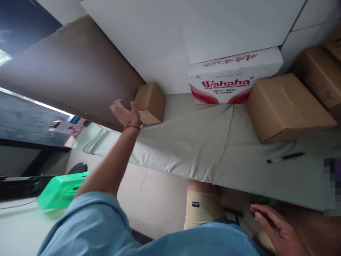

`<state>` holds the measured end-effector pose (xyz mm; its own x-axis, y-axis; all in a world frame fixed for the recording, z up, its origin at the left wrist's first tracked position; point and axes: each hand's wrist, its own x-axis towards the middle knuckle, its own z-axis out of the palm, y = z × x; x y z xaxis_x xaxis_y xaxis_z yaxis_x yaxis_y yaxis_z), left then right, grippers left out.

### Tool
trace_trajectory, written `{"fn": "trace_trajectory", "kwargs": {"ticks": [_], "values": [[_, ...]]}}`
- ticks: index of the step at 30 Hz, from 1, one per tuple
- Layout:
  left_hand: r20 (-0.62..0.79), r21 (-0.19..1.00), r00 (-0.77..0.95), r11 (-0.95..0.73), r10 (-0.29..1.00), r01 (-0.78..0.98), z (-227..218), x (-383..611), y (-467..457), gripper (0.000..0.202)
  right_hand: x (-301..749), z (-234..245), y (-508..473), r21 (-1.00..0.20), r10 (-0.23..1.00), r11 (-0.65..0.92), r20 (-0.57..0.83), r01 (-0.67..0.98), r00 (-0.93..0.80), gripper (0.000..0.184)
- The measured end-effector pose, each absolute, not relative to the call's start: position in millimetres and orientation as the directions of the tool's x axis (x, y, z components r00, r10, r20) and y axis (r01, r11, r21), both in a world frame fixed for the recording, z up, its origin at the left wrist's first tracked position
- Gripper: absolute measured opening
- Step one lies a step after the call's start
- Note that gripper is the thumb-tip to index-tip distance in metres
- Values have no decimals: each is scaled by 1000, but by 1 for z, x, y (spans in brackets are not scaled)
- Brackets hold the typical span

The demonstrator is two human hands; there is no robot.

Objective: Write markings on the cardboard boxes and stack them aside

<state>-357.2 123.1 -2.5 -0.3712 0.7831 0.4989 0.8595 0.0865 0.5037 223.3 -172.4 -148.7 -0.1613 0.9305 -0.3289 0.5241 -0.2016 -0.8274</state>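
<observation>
My left hand [126, 113] is raised at the left end of the cloth-covered table, its fingers spread and slightly blurred. Just beside it stands a small brown cardboard box [153, 103] against the brown partition. Whether the fingertips touch the box I cannot tell. My right hand [282, 229] hangs low at the lower right, below the table's edge, with its fingers loosely bent and apart and nothing visible in them. A slim dark pen-like object [286, 157] with a pale end lies on the table above that hand.
The table has a pale green cloth [186, 142]. Along the wall are a white and red Wahaha water carton [226, 83], a larger cardboard box [287, 106] and another box [322, 74]. A brown partition [87, 74] rises at left. A green plastic stool [61, 190] is behind my left arm.
</observation>
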Motion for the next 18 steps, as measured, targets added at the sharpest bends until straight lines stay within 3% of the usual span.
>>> {"fn": "trace_trajectory", "kwargs": {"ticks": [2, 4, 7, 10, 14, 18], "values": [[509, 415, -360, 143, 782, 898, -22, -340, 109, 58, 218, -154, -169, -833, 929, -178, -318, 524, -188, 39], [385, 214, -264, 193, 884, 958, -43, -322, 99, 67, 214, -157, -164, -836, 932, -151, -299, 528, -207, 39], [235, 98, -268, 252, 934, 963, -65, -306, 98, 72, 212, -155, -160, -832, 937, -116, -272, 542, -217, 39], [222, 121, -268, 247, 938, 962, -72, -311, 109, 60, 216, -154, -164, -817, 942, -126, -276, 563, -191, 39], [269, 244, -207, 141, 941, 959, -71, -329, 123, 43, 220, -155, -171, -813, 941, -148, -292, 564, -174, 38], [275, 292, -187, 104, 943, 951, -72, -347, 128, 46, 215, -151, -170, -821, 931, -153, -306, 550, -198, 38]]}}
